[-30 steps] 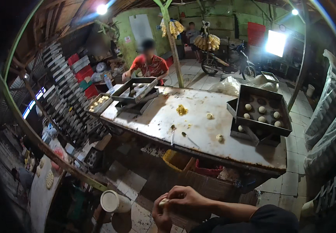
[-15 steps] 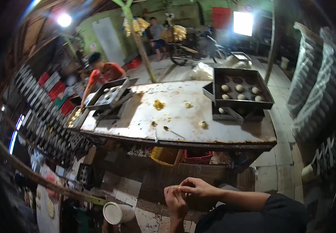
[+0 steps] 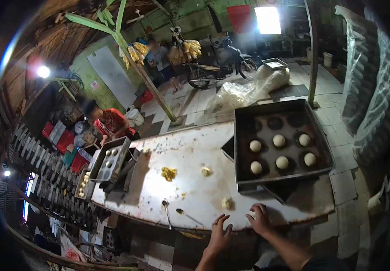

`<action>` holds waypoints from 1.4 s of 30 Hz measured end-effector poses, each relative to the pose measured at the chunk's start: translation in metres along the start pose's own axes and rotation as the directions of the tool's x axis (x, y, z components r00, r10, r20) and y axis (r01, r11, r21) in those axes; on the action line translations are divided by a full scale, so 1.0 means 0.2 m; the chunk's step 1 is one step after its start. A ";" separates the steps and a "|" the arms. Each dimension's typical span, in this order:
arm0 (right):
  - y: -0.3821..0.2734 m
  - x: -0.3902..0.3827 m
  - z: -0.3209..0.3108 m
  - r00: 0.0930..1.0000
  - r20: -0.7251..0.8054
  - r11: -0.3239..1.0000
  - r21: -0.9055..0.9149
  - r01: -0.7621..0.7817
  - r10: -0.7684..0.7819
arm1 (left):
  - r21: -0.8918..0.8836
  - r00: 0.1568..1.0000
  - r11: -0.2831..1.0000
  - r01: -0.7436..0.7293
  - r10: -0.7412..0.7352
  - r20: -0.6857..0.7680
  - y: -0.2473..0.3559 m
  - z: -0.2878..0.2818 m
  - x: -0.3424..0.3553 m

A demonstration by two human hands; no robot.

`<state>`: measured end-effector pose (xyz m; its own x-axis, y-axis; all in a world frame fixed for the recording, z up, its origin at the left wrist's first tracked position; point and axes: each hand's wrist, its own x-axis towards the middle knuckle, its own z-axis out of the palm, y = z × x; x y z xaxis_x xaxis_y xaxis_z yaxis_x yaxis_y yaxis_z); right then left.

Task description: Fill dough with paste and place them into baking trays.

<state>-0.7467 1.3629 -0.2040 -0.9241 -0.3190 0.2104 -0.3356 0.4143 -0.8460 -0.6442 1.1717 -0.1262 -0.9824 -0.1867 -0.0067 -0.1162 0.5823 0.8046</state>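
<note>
The person's left grip (image 3: 220, 233) is spread, fingers and thumb well apart, at the near edge of the bench (image 3: 190, 147). The right grip (image 3: 261, 220) is curled over a small pale lump (image 3: 252, 213); I can't tell whether it pinches it. Just beyond, a dough piece (image 3: 227, 203) sits on the worn, stained top, another farther back, near a crumbly yellow heap (image 3: 168, 173). Two metal spoons (image 3: 167, 216) lie to the left. The dark metal tray (image 3: 285, 178) on the right carries six smooth, round dough balls (image 3: 282, 162) in two rows.
</note>
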 end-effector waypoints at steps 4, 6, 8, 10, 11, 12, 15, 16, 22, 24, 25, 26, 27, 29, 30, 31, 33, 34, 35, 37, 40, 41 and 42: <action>0.12 -0.12 0.07 0.873 0.244 0.851 -0.224 0.475 -0.423 | 0.315 0.991 0.949 -0.020 0.060 -0.117 -0.54 0.18 0.39; 0.16 -0.04 -0.12 0.836 0.295 0.814 -0.232 0.532 -0.463 | 0.459 0.977 0.873 -0.165 0.208 -0.044 -0.53 0.20 0.55; 0.23 0.10 -0.10 0.975 0.048 0.921 -0.318 0.222 -0.219 | 0.466 0.982 0.866 -0.181 0.131 0.137 -0.36 0.16 0.66; 0.14 0.26 0.10 0.973 -0.128 0.836 -0.541 0.094 -0.193 | 0.408 0.988 0.900 -0.153 0.142 0.058 -0.52 0.19 0.68; 0.06 0.25 0.16 0.985 -0.091 0.888 -0.450 0.093 -0.148 | 0.345 0.989 0.929 -0.137 0.147 -0.003 -0.54 0.18 0.69; 0.00 0.22 0.22 0.993 -0.047 0.932 -0.354 0.084 -0.107 | 0.336 0.989 0.932 -0.136 0.146 -0.005 -0.57 0.17 0.69; 0.00 -0.03 0.13 0.958 0.131 0.874 -0.393 0.286 -0.254 | -0.605 0.956 0.740 0.293 -0.249 0.158 -0.55 -0.07 0.60; 0.04 -0.04 0.01 0.942 0.214 0.837 -0.436 0.330 -0.260 | -0.673 0.891 0.596 0.438 -0.387 0.237 -0.50 -0.17 0.56; -0.09 0.28 0.21 0.870 -0.490 0.755 -0.550 -0.357 0.055 | -0.906 0.797 0.006 0.423 -0.478 0.369 -0.84 -0.73 0.29; -0.04 0.08 0.37 0.929 -0.369 0.883 -0.438 -0.171 -0.003 | -0.939 0.833 -0.030 0.344 -0.451 0.320 -0.86 -0.95 0.24; -0.03 -0.03 0.37 0.955 -0.296 0.864 -0.483 -0.141 -0.010 | -0.956 0.829 0.032 0.292 -0.507 0.236 -0.83 -1.06 0.22; -0.03 -0.10 0.33 0.977 -0.213 0.847 -0.523 -0.094 -0.022 | -0.966 0.873 0.074 0.248 -0.450 0.190 -0.97 -1.15 0.18; -0.03 -0.13 0.26 0.977 -0.211 0.815 -0.563 -0.134 0.014 | -0.963 0.882 0.150 0.224 -0.451 0.135 -0.92 -1.25 0.17; 0.13 -0.04 0.16 0.880 -0.476 0.711 -0.619 -0.334 -0.001 | -0.960 0.914 0.202 0.195 -0.392 0.103 -0.75 -1.42 0.19; 0.18 0.04 0.13 0.812 -0.584 0.702 -0.574 -0.421 0.010 | -0.965 0.932 0.183 0.186 -0.343 0.115 -0.70 -1.47 0.19; 0.20 0.13 0.18 0.753 -0.658 0.721 -0.526 -0.451 -0.008 | -0.947 0.916 0.216 0.236 -0.374 0.143 -0.66 -1.51 0.20; 0.29 0.17 0.34 0.717 -0.696 0.772 -0.482 -0.415 -0.050 | -0.898 0.932 0.336 0.285 -0.315 0.178 -0.84 -1.48 0.24; 0.13 0.14 0.50 0.809 -0.588 0.770 -0.521 -0.370 -0.009 | -0.830 0.935 0.458 0.319 -0.296 0.196 -0.94 -1.50 0.22; -0.03 0.08 0.55 0.840 -0.541 0.773 -0.550 -0.315 -0.043 | -0.840 0.921 0.442 0.314 -0.358 0.156 -0.93 -1.50 0.19; -0.15 -0.04 0.53 0.881 -0.469 0.779 -0.575 -0.250 -0.063 | -0.890 0.912 0.346 0.297 -0.380 0.157 -0.91 -1.53 0.18; -0.22 -0.06 0.41 0.922 -0.386 0.825 -0.518 -0.225 0.009 | -0.977 0.907 0.095 0.193 -0.396 0.141 -0.99 -1.58 0.18; -0.24 -0.04 0.40 0.878 -0.471 0.820 -0.465 -0.333 0.090 | -0.981 0.917 0.113 0.155 -0.386 0.101 -1.07 -1.58 0.17; -0.25 -0.04 0.37 0.820 -0.547 0.805 -0.403 -0.436 0.170 | -0.990 0.924 0.098 0.103 -0.378 0.059 -1.15 -1.59 0.17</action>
<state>-0.7092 1.2811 -0.2004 -0.9146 0.2751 0.2964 0.0591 0.8161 -0.5749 -0.6047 0.7795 -0.1234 -0.8726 -0.3456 -0.3451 0.0318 -0.7454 0.6659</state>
